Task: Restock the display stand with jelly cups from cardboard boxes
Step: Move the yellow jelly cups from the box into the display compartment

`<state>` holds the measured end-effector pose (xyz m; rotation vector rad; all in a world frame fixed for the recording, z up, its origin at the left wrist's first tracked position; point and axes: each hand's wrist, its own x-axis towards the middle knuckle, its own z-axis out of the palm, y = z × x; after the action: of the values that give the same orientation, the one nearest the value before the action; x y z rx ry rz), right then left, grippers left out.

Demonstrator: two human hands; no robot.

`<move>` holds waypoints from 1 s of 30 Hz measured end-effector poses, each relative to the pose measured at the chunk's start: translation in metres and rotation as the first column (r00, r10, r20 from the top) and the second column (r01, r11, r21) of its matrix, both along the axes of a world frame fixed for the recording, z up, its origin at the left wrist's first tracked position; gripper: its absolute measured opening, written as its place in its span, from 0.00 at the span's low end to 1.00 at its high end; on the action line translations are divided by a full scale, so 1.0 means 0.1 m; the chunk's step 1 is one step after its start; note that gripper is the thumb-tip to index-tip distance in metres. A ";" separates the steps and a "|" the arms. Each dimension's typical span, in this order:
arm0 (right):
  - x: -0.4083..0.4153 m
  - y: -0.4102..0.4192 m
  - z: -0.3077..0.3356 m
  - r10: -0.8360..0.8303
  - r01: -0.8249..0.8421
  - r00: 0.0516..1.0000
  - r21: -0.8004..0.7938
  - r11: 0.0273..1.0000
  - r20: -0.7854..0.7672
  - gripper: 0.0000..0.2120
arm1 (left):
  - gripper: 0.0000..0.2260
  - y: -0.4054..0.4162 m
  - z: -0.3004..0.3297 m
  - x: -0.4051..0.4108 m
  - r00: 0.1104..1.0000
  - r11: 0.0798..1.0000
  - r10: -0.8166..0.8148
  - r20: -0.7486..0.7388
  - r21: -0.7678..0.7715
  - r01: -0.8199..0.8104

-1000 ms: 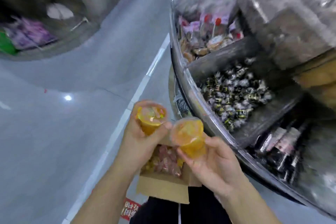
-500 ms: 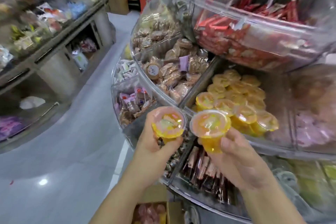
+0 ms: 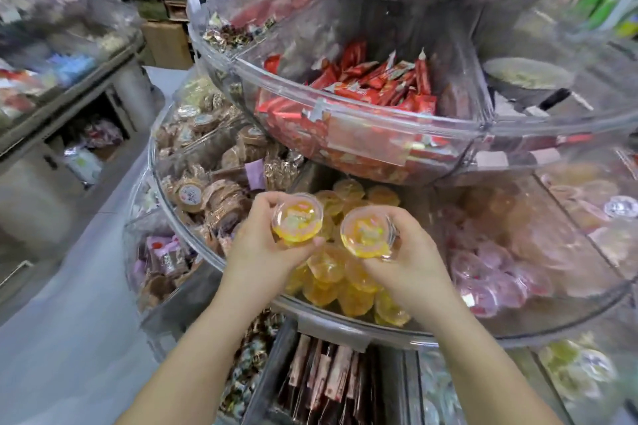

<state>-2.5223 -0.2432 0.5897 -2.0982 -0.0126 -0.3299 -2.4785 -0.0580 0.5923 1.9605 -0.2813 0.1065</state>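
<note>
My left hand (image 3: 259, 252) grips a yellow jelly cup (image 3: 297, 219) with a clear lid. My right hand (image 3: 411, 259) grips a second yellow jelly cup (image 3: 366, 231). Both cups are held side by side just above the yellow jelly cup compartment (image 3: 348, 290) in the middle tier of the round clear display stand (image 3: 345, 323). That compartment holds several yellow cups, partly hidden under my hands. The cardboard box is out of view.
Pink jelly cups (image 3: 493, 272) fill the compartment to the right, brown wrapped cakes (image 3: 214, 190) the one to the left. The upper tier with red packets (image 3: 373, 86) overhangs the yellow compartment. Dark snack sticks (image 3: 328, 383) lie in the lower tier. A shelf (image 3: 51, 79) stands left across the aisle.
Both hands rose from the cardboard box on the floor with one cup each and moved forward over the yellow compartment of the middle tier. My view lifted from the floor to the stand.
</note>
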 end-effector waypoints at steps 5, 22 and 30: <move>0.26 -0.03 -0.06 -0.058 0.058 0.998 -0.005 0.998 -0.007 0.20 | 0.24 -0.20 -0.05 0.35 0.998 0.988 0.018 0.055 0.153 -0.026; 0.50 -0.27 -0.25 0.137 -0.112 0.963 0.119 0.987 -0.232 0.33 | 0.31 -0.22 -0.11 0.53 0.995 0.884 -0.039 0.096 0.467 -0.010; 0.48 -0.21 -0.27 0.075 -0.073 0.976 0.017 0.997 -0.206 0.32 | 0.36 -0.18 -0.14 0.54 0.996 0.878 -0.080 0.042 0.476 0.051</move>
<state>-2.4744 -0.2647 0.5631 -2.1075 0.0335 -0.0655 -2.4243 -0.0764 0.5781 2.4369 -0.4469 0.0545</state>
